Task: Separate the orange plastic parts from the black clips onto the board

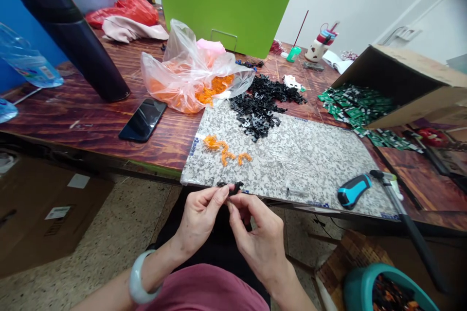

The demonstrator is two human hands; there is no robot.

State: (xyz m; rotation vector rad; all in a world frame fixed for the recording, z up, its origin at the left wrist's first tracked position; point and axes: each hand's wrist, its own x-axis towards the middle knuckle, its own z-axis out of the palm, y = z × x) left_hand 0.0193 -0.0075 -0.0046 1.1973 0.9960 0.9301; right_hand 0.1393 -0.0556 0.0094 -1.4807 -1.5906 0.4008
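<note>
The left hand (200, 215) pinches a black plastic part (237, 187) by the speckled board (314, 150), the right hand (260, 233) close beside it, its hold too hidden to tell—both best braced together for steadiness—with orange plastic pieces (226, 156), then a black parts pile (260, 112), beyond.

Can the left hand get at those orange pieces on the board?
Probably yes: the orange pieces lie on the speckled board just beyond the left hand, and nothing seems in the way. That hand pinches a small black part, though, so may need freeing first.
</note>
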